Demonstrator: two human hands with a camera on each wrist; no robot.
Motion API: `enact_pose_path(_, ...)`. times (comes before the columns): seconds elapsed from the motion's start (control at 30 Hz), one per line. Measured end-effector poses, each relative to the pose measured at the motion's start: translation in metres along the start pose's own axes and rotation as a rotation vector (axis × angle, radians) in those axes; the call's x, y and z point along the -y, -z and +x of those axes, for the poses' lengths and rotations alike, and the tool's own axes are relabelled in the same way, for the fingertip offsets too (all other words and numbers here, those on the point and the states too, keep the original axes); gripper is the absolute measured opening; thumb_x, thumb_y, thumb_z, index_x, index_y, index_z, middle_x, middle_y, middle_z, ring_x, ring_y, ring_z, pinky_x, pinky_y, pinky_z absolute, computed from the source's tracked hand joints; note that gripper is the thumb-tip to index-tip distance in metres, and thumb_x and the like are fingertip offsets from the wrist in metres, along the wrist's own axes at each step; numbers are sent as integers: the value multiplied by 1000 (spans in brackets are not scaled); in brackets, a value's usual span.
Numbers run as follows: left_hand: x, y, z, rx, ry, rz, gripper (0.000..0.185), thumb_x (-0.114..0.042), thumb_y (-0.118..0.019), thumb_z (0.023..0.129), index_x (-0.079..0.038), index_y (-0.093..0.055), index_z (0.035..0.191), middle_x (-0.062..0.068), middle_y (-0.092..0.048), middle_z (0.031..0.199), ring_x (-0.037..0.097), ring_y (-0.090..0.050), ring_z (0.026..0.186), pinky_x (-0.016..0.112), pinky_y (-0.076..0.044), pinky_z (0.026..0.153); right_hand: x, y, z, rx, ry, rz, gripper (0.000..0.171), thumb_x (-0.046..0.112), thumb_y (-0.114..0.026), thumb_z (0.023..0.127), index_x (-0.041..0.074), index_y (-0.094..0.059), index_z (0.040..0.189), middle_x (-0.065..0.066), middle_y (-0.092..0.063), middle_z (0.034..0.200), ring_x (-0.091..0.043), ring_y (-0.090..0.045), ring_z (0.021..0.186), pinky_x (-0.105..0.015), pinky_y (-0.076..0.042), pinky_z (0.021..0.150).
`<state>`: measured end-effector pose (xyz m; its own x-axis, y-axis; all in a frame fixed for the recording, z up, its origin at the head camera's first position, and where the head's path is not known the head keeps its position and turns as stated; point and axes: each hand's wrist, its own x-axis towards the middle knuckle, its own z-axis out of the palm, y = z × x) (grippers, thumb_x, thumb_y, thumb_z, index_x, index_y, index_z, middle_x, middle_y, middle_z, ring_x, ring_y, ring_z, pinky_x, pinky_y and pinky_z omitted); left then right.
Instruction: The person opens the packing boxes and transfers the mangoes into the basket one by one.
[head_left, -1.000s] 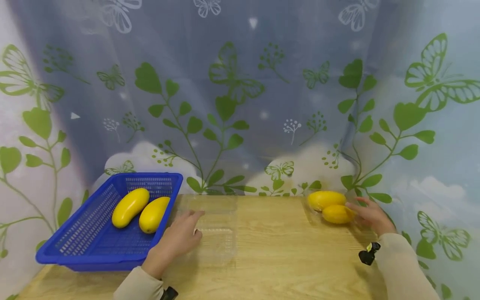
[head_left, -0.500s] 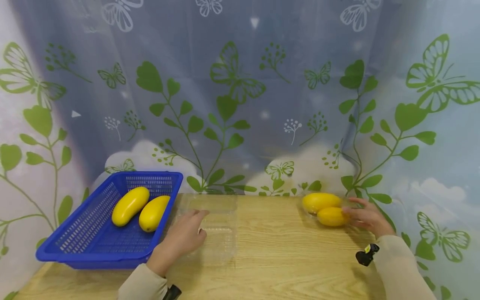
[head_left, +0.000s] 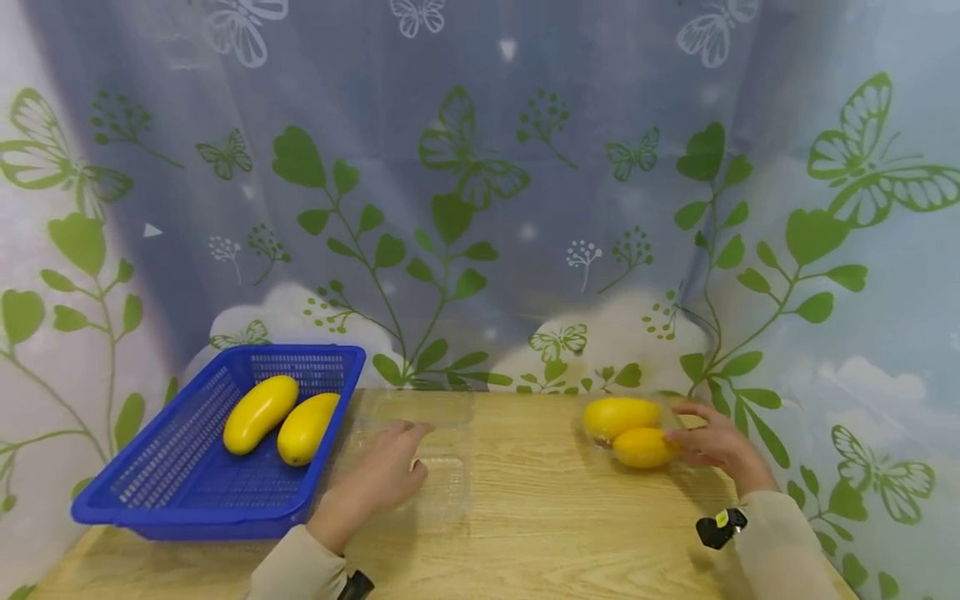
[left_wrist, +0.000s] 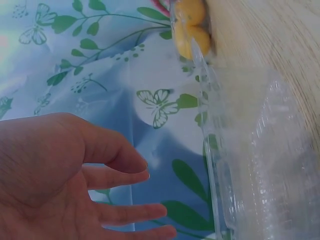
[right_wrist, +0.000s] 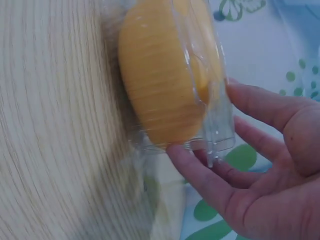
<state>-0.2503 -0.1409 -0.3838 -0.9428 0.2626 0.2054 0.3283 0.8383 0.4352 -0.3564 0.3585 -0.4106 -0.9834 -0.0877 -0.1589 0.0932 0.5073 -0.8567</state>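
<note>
In the head view my right hand [head_left: 716,446] holds the right end of a clear plastic clamshell box [right_wrist: 225,142] with two yellow mango-shaped fruits in it. Its thumb touches the end of the box, and fingers reach along the far side. My left hand [head_left: 384,475] hovers over an opened clear clamshell box [head_left: 442,483], fingers loosely extended and nothing held. This second box has two halves with nothing yellow in them; the left hand hides part of it.
A blue perforated basket [head_left: 202,527] stands at the left with two more yellow fruits [head_left: 260,415] inside. A patterned curtain [head_left: 480,208] rises behind the wooden table [head_left: 540,533].
The right hand has moved the filled clear box left and a little toward me. The left hand has drifted slightly right over the opened box. The basket has stayed put.
</note>
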Motion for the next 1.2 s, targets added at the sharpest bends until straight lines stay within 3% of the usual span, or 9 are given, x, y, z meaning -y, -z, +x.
enact_pose_path(0.1,-4,-1,2,9,-6,-12,52,-3,-63,92,-3,-57,143,22,-58,143,42,-57,130,60,-48,107,2,-6,-3,30,30,1,80,20,-74,96,-8,-26,155,-11,-68,107,-13,-67,87,-37,-62,82)
enact_pose_path(0.23,-10,-3,3,8,-13,-14,52,-3,-63,91,-4,-57,143,22,-58,142,42,-57,130,60,-49,106,10,-15,-8,69,31,-8,84,19,-76,94,-8,-24,155,-4,-67,92,-13,-62,76,-36,-62,78)
enact_pose_path(0.43,-19,-8,4,2,-50,-34,51,-3,-64,91,-2,-59,142,22,-59,141,42,-57,130,59,-49,108,28,-31,-20,77,-6,-83,84,16,-73,96,-5,-22,158,3,-46,67,-13,-43,59,-33,-59,70)
enact_pose_path(0.53,-25,-10,5,21,-71,-65,51,-2,-63,92,-2,-58,142,23,-59,141,42,-58,130,58,-50,107,34,-40,-25,82,-9,-126,84,17,-73,96,-5,-22,158,4,-38,57,-12,-37,53,-30,-50,62)
enact_pose_path(0.67,-34,-14,7,56,-102,-103,51,-2,-62,93,-2,-56,144,25,-58,142,42,-60,126,57,-53,103,41,-51,-29,92,-7,-164,84,18,-75,95,-6,-25,157,5,-36,54,-11,-33,50,-29,-41,57)
enact_pose_path(0.93,-46,-27,11,114,-138,-133,52,-6,-62,96,-3,-52,147,21,-58,140,37,-61,125,51,-56,99,54,-71,-40,176,13,-198,80,18,-75,95,-4,-28,156,4,-32,53,-11,-26,49,-27,-35,55)
enact_pose_path(1.2,-61,-38,13,183,-160,-169,53,-6,-64,95,-1,-51,147,23,-56,142,38,-60,127,49,-56,100,64,-79,-45,178,26,-272,79,21,-77,94,-3,-33,154,4,-36,55,-12,-35,51,-29,-47,62)
